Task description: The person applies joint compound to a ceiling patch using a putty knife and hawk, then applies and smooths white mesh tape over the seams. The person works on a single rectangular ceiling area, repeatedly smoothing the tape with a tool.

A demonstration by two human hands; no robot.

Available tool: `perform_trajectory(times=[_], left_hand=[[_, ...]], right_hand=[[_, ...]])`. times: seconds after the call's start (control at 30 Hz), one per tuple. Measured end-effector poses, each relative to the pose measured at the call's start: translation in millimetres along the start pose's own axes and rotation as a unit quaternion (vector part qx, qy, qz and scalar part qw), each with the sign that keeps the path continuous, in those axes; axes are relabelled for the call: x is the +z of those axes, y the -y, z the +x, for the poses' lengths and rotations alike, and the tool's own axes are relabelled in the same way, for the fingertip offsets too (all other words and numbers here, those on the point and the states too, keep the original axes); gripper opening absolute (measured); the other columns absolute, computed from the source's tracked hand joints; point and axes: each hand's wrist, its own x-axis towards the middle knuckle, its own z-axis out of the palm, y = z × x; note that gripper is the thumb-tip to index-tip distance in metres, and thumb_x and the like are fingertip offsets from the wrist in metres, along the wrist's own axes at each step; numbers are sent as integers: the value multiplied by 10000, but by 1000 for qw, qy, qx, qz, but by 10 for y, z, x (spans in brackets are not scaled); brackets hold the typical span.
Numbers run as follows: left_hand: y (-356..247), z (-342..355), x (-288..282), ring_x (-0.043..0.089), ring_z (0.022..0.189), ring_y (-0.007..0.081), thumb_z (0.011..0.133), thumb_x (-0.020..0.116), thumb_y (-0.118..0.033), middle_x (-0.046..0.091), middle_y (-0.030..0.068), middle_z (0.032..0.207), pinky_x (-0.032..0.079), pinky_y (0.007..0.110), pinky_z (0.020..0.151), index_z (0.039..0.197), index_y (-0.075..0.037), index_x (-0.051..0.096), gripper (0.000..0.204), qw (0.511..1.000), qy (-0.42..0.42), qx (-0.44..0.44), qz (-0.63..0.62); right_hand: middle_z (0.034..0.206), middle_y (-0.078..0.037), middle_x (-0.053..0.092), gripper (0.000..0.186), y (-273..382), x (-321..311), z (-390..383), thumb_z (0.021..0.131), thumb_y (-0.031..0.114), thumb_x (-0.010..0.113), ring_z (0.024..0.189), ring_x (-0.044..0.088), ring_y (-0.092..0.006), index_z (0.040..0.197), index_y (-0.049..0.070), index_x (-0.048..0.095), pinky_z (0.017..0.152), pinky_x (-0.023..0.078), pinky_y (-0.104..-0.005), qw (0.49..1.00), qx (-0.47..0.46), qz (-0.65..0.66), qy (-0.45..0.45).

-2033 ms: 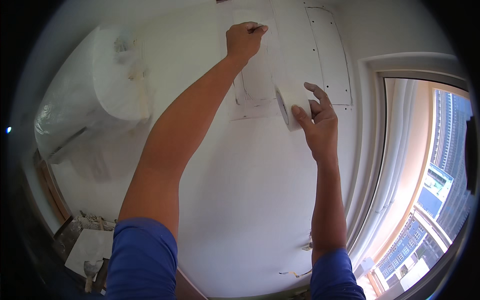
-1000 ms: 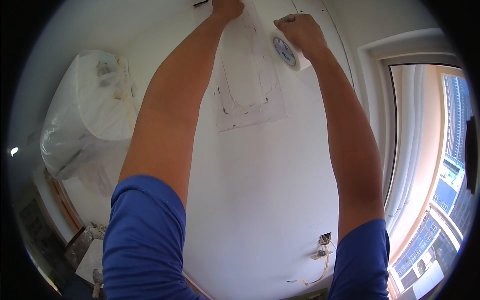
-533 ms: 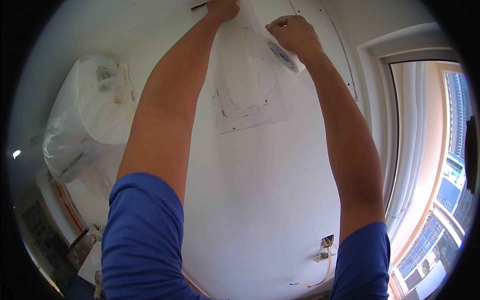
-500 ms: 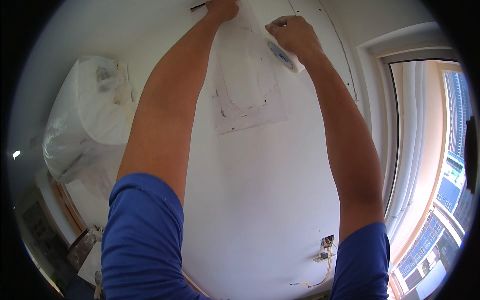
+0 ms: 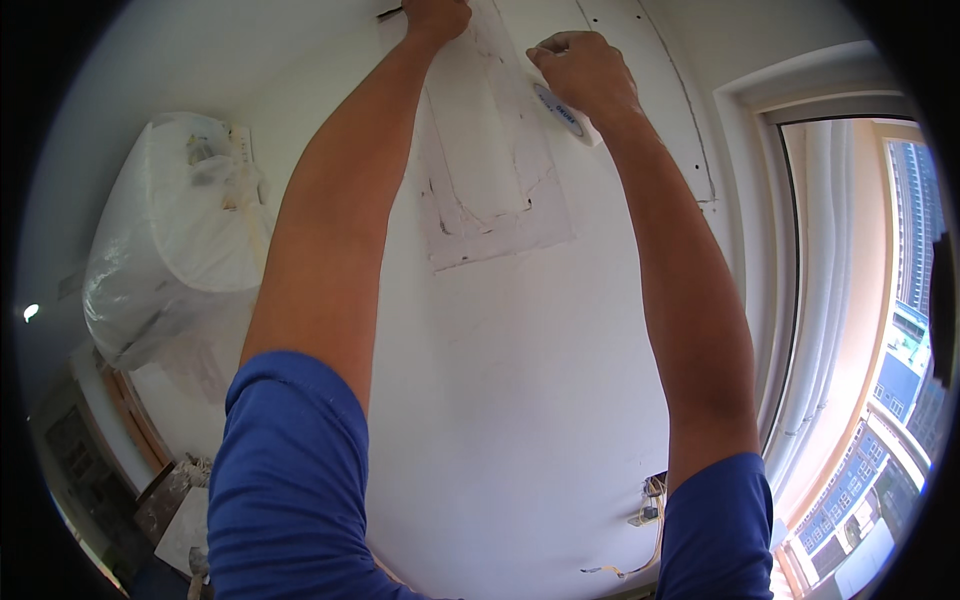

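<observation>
Both arms reach up along a white wall [image 5: 520, 370]. At the top edge, partly cut off, my left hand [image 5: 437, 18] is closed; a thin dark strip-like tool [image 5: 389, 14] juts out to its left. My right hand [image 5: 585, 72] is closed, thumb and forefinger pinched together, beside the wall. Under its palm is a white roll of tape [image 5: 558, 110] with a pale oval label face. Between the hands, a translucent whitish sheet patch [image 5: 500, 225] lies flat on the wall over cracks and lines.
On the left, a bulky object wrapped in clear plastic [image 5: 165, 240] is on the wall. Loose wires [image 5: 650, 510] hang from an opening low on the right, partly behind my right arm. A window frame [image 5: 785, 250] stands at the right; a cluttered surface [image 5: 185, 510] is lower left.
My left hand shifts slightly left and up. My right hand stays near the same spot with the tape roll, its forearm and elbow moving slightly left.
</observation>
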Motion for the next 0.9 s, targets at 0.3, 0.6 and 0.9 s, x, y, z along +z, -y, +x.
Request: perform_trajectory(times=[0.3,0.6,0.9], left_hand=[[-37,41,66,639,1257,361,924,731,-148,728,150,1305,467,562,1069,1259,-134,759,337,996,39,-32,68],[-334,-115,-141,521,1422,379,937,694,-103,649,138,1462,374,589,1167,1334,-114,734,399,990,53,4,131],[-281,-148,-126,471,1435,395,997,564,-85,571,183,1508,309,599,1207,1390,-67,692,414,970,94,54,219]], right_hand=[[1172,-100,800,338,-22,20,-27,978,377,696,1155,732,-290,1208,161,817,1027,556,-438,1000,-16,0,-12],[1157,-107,801,329,-44,45,-58,983,388,703,1157,733,-290,1197,167,817,1013,563,-445,1000,-28,-4,-13],[1158,-114,794,324,-17,83,-28,1012,374,681,1129,744,-302,1209,151,809,1003,572,-447,1000,-23,-18,0]])
